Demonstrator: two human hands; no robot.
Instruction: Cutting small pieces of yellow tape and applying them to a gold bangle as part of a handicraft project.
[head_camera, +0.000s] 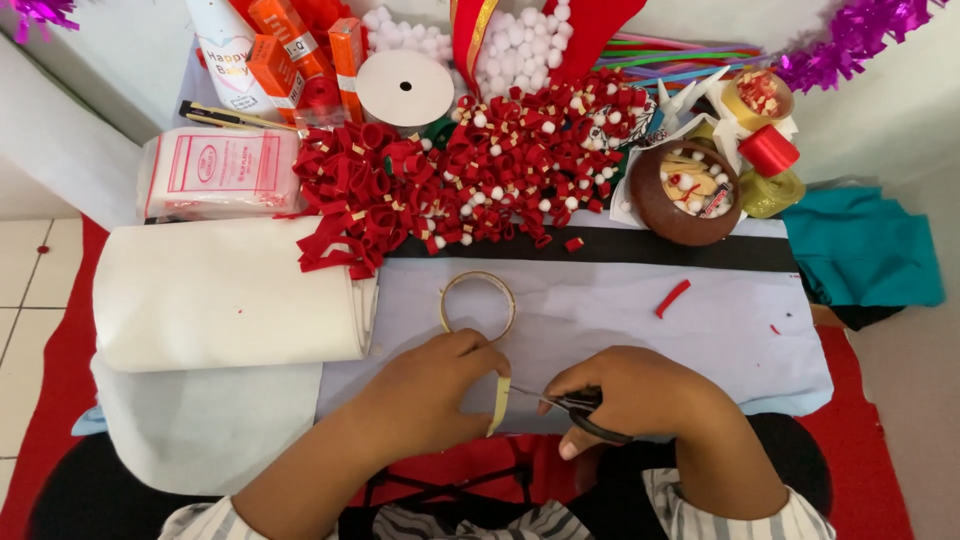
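my left hand (425, 385) pinches the free end of a pale yellow tape strip (498, 404) between thumb and fingers, the strip hanging down from my fingertips; my right hand (640, 395) is closed around the black handles of a small pair of scissors (570, 405), the thin blades pointing left with their tips right at the strip; whether the blades are already touching it i cannot tell; the strip runs up under my left hand toward the roll of tape (478, 304), a thin ring lying flat on the light blue sheet (720, 340) just above my knuckles; both hands rest low on that sheet, close together; to the left lies a thick roll of white felt (220, 295), its edge near the ring; a small red felt scrap (673, 298) lies apart on the sheet to the right; beyond a black band (620, 247) at the sheet's far edge sits a heap of red felt loops with white pompoms (480, 170); to its right a brown wooden bowl (655, 210) with small bits inside, and a red spool (768, 150) beside it; farther back a white disc-shaped ribbon reel (405, 88), orange boxes (275, 60), and a clear packet with pink print (215, 170); teal cloth (865, 250) lies off to the right
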